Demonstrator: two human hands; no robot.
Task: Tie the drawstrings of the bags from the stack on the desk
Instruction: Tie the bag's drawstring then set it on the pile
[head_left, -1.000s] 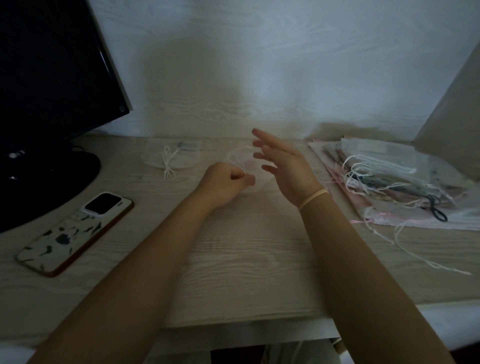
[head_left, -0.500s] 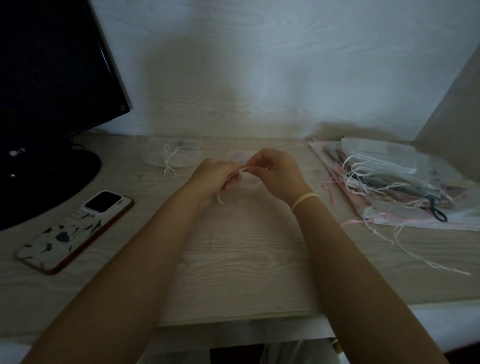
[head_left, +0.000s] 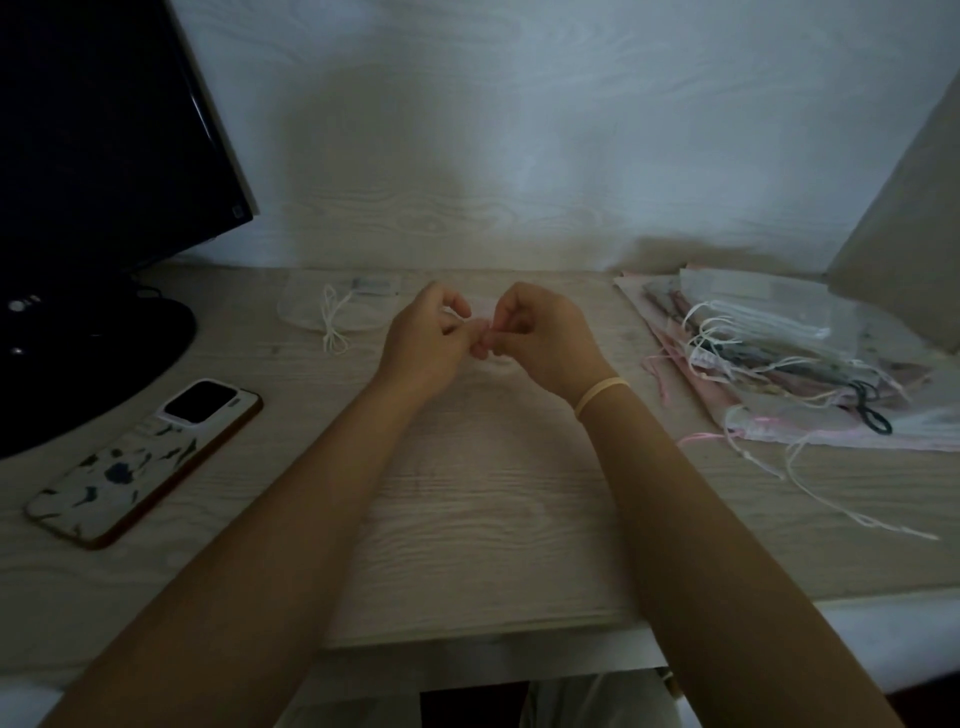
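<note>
My left hand (head_left: 426, 338) and my right hand (head_left: 540, 332) meet fingertip to fingertip over the middle of the desk (head_left: 467, 509), both pinching a thin white drawstring (head_left: 457, 315). Its sheer bag lies under the hands, mostly hidden. A second sheer bag (head_left: 337, 312) with a tied white cord lies flat to the left, near the wall. The stack of bags (head_left: 779, 358) sits at the right, with several loose white and pink strings trailing toward the front edge.
A phone (head_left: 140, 462) lies face down at the left. A dark monitor (head_left: 98, 135) on a round black base (head_left: 88, 364) fills the far left. A black hair tie (head_left: 867, 410) rests on the stack. A grey slanted panel (head_left: 909, 249) stands at the far right.
One second ago my right hand was spread open beside my closed left hand. It has since curled and come to the left hand, and both now pinch the string close together.
</note>
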